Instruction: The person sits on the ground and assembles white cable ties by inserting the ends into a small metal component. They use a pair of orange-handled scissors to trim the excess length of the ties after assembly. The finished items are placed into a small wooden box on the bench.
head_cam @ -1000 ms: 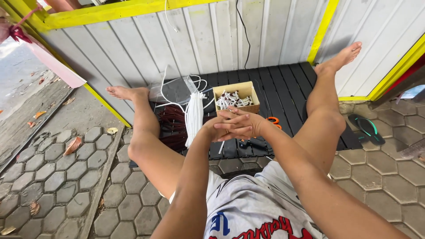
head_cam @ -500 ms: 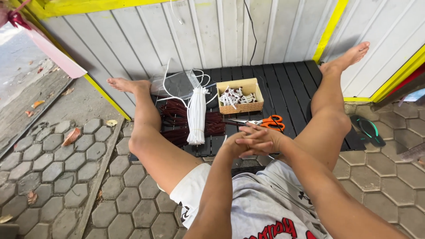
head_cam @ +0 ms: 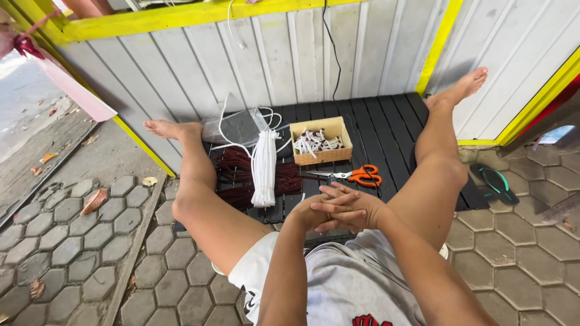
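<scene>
Left to right: fallen leaf (head_cam: 93,201) on the hexagonal pavers (head_cam: 72,241), well clear of everything. Person sits with legs spread, left foot (head_cam: 164,128) against the grey corrugated wall (head_cam: 181,66). Between the legs is a black slatted mat (head_cam: 374,121). On it, a dark red cord bundle (head_cam: 238,178) lies flat, with a white cord bundle (head_cam: 264,166) laid across it, loose white loops trailing up toward a clear plastic bag (head_cam: 232,125).

Left hand (head_cam: 308,212) and right hand (head_cam: 350,208) are pressed together above the lap, fingers interlaced, right fingers (head_cam: 329,196) lying over the left. Can't tell whether anything is pinched between them; nothing visible.

White cords sit just up and left of the hands, near but not touching. Small cardboard box (head_cam: 320,142) of white pieces is further up, apart from the hands. Orange-handled scissors (head_cam: 356,175) lie on the mat just above the right hand, close, no contact.

Far right: right foot (head_cam: 462,87) near the yellow trim (head_cam: 435,48), a green-and-black sandal (head_cam: 495,183) on the pavers beside the right knee.
</scene>
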